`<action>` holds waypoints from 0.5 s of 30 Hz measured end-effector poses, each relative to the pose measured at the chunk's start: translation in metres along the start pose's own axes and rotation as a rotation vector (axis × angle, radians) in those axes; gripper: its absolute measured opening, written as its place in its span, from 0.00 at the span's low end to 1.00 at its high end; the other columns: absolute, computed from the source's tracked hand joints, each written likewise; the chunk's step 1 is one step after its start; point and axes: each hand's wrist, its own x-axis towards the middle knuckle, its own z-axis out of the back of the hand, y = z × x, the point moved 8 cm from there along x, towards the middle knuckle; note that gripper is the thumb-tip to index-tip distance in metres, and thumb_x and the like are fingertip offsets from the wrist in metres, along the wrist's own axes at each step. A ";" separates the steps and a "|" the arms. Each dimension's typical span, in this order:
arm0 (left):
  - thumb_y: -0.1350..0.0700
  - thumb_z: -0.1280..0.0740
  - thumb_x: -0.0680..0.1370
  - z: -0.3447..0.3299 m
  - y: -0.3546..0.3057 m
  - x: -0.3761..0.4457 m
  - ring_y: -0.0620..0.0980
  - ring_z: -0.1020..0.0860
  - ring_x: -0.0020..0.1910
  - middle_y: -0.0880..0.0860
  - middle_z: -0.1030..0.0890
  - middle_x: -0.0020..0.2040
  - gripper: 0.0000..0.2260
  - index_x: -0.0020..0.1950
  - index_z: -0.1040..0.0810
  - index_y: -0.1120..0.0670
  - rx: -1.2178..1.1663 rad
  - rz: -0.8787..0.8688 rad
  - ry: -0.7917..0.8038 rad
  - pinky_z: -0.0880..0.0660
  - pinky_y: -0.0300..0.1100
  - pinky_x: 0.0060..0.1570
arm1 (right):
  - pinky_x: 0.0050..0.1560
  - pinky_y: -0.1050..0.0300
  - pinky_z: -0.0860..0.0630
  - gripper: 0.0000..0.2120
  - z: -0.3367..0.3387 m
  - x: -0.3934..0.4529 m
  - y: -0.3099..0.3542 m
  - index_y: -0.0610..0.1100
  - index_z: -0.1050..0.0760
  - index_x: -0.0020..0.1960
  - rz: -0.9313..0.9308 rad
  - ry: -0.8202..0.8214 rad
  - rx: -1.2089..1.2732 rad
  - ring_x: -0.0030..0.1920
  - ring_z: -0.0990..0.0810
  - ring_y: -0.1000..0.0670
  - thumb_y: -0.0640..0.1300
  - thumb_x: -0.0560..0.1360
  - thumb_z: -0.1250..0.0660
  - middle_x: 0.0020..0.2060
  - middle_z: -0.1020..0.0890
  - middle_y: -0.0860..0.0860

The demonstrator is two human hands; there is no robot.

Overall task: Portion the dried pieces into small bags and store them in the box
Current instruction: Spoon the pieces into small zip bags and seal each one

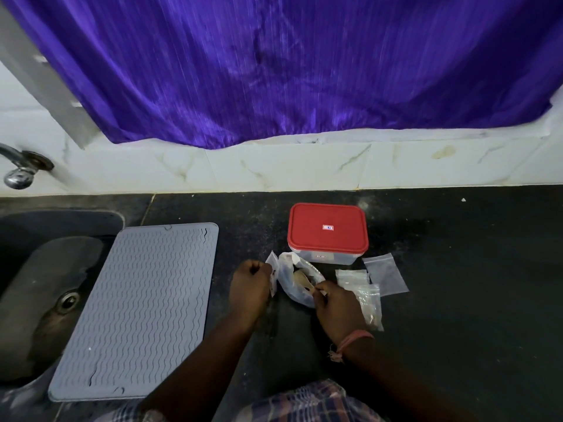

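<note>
Checked cloth at the near edge belongs to the person, whose two forearms reach out over the dark speckled stone counter (457, 239). Left hand (250, 286) is curled, pinching a small clear zip bag (273, 277) by its edge, some dark bits seemingly inside. Right hand (336, 306) pinches the handle of a pale wooden spoon (301, 283) dipped into the crumpled white plastic bag of dried pieces (297, 280), which slumps between the hands.

Both bags look light, limp and slippery, so I'd hold the small one at its mouth to keep it open; the pieces should spill easily. More empty clear zip bags (382, 277) lie just right of the right hand. Behind, touching nothing, stands the clear plastic box with a red lid (327, 231), lid still on.

Left lie a grey ribbed silicone mat (137, 312) and the sink (36, 284); open counter stretches right.
</note>
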 end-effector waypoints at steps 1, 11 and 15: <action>0.54 0.34 0.79 0.006 -0.005 0.001 0.52 0.20 0.40 0.55 0.17 0.42 0.06 0.46 0.20 0.55 0.027 -0.029 -0.028 0.23 0.48 0.43 | 0.45 0.53 0.23 0.09 0.001 0.001 0.004 0.49 0.19 0.49 0.012 0.028 -0.023 0.45 0.17 0.47 0.51 0.79 0.37 0.42 0.15 0.48; 0.55 0.32 0.79 0.004 -0.062 -0.008 0.51 0.17 0.41 0.51 0.15 0.41 0.05 0.46 0.17 0.51 0.296 -0.286 0.321 0.26 0.44 0.42 | 0.58 0.62 0.25 0.18 0.044 0.012 0.080 0.51 0.24 0.67 0.168 0.018 0.416 0.56 0.21 0.59 0.47 0.78 0.31 0.57 0.20 0.55; 0.50 0.31 0.81 -0.003 -0.074 -0.019 0.44 0.19 0.38 0.50 0.15 0.39 0.09 0.48 0.16 0.54 0.063 -0.276 0.406 0.25 0.37 0.39 | 0.51 0.63 0.21 0.07 0.055 0.008 0.076 0.44 0.17 0.53 0.020 0.004 0.772 0.49 0.16 0.56 0.37 0.78 0.31 0.46 0.13 0.52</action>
